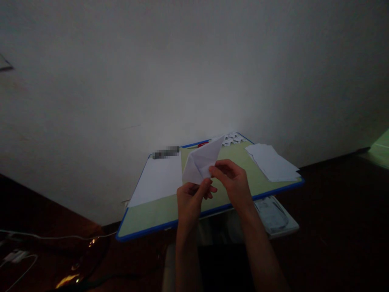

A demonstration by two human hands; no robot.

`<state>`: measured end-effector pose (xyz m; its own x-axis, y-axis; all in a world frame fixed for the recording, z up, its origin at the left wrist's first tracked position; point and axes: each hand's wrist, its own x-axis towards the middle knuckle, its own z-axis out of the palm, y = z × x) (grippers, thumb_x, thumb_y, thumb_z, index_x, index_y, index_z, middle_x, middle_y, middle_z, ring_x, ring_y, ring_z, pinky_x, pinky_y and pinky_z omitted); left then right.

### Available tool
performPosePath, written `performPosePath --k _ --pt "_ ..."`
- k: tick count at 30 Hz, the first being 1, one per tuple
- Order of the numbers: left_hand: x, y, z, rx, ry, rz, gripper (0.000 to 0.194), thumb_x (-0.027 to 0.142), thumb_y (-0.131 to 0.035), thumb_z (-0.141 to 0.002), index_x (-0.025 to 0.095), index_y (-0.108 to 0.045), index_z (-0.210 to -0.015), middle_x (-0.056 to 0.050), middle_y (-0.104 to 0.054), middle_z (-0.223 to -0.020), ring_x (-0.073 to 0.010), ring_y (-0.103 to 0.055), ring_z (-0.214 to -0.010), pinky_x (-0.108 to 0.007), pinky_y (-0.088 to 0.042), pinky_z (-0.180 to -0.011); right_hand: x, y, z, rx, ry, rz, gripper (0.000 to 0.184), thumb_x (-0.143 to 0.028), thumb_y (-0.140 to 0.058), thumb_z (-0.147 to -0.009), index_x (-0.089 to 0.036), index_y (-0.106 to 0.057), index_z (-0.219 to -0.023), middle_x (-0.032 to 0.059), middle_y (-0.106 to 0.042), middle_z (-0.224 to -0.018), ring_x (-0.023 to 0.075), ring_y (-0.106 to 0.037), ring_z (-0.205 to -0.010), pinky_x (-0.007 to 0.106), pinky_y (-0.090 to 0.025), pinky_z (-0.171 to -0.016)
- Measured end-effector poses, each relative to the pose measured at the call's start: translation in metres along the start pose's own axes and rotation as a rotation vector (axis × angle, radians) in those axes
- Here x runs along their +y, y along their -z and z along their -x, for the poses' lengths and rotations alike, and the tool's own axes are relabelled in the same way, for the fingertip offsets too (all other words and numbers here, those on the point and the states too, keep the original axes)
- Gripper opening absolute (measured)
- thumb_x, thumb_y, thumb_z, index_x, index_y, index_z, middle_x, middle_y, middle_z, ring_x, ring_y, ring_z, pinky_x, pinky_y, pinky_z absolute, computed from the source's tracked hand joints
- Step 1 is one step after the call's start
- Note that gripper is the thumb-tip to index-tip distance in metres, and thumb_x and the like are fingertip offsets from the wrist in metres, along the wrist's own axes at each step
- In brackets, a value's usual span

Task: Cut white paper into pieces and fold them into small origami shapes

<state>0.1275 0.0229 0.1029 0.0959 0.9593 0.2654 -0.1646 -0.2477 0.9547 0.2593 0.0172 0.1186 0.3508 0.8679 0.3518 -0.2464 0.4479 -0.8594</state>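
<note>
Between my two hands, a piece of folded white paper [203, 158] is held up above the table, with creases and a pointed corner rising to the upper right. My left hand [193, 194] pinches its lower edge between thumb and fingers. On the right side, my right hand [231, 176] grips the paper's lower right corner with thumb and forefinger. Both hands are close together, near the table's front edge. The fingers behind the paper are partly hidden.
The pale green table [146, 221] has a blue rim and stands against a wall. A large white sheet [158, 178] lies at left, stacked paper [272, 162] at right. Small folded paper pieces [234, 139] and red-handled scissors [202, 144] sit at the back. Below is a white box [276, 217].
</note>
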Motion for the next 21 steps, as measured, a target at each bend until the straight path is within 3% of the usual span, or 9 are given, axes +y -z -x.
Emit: performPosePath --k 3,6,12,21 --pt "0.003 0.000 0.002 0.022 -0.004 0.010 0.029 0.040 -0.086 -0.082 0.012 -0.080 -0.075 -0.008 -0.078 -0.065 -0.0103 -0.059 -0.051 -0.021 -0.045 -0.052 -0.001 0.005 0.000 -0.129 -0.044 0.030 0.022 -0.033 -0.092 -0.067 -0.019 -0.075 -0.068 -0.0004 -0.071 -0.064 0.0160 -0.066 -0.062 0.026 -0.053 -0.060" --pt "0.008 -0.002 0.004 0.011 0.009 0.001 0.028 0.040 -0.086 -0.082 0.013 -0.081 -0.075 -0.007 -0.077 -0.063 -0.0097 -0.058 -0.051 -0.020 -0.046 -0.052 0.001 0.008 0.000 -0.120 -0.042 0.036 0.021 -0.033 -0.090 -0.072 -0.019 -0.075 -0.067 -0.0016 -0.068 -0.062 0.0143 -0.063 -0.060 0.025 -0.050 -0.058" --pt "0.014 -0.002 0.006 -0.080 0.045 -0.058 0.029 0.039 -0.086 -0.082 0.013 -0.080 -0.071 -0.007 -0.076 -0.061 -0.0095 -0.057 -0.049 -0.020 -0.044 -0.050 0.013 0.011 -0.005 0.077 0.019 -0.017 0.022 -0.038 -0.087 -0.078 -0.020 -0.076 -0.073 -0.0032 -0.066 -0.062 0.0125 -0.060 -0.061 0.025 -0.047 -0.061" --pt "0.013 0.014 0.009 -0.300 0.105 -0.182 0.038 0.042 -0.081 -0.085 0.015 -0.079 -0.059 -0.007 -0.073 -0.056 -0.0090 -0.054 -0.047 -0.020 -0.039 -0.051 0.022 0.018 -0.011 0.368 0.113 -0.149 0.026 -0.042 -0.090 -0.074 -0.019 -0.077 -0.073 -0.0024 -0.067 -0.064 0.0130 -0.057 -0.062 0.028 -0.046 -0.061"
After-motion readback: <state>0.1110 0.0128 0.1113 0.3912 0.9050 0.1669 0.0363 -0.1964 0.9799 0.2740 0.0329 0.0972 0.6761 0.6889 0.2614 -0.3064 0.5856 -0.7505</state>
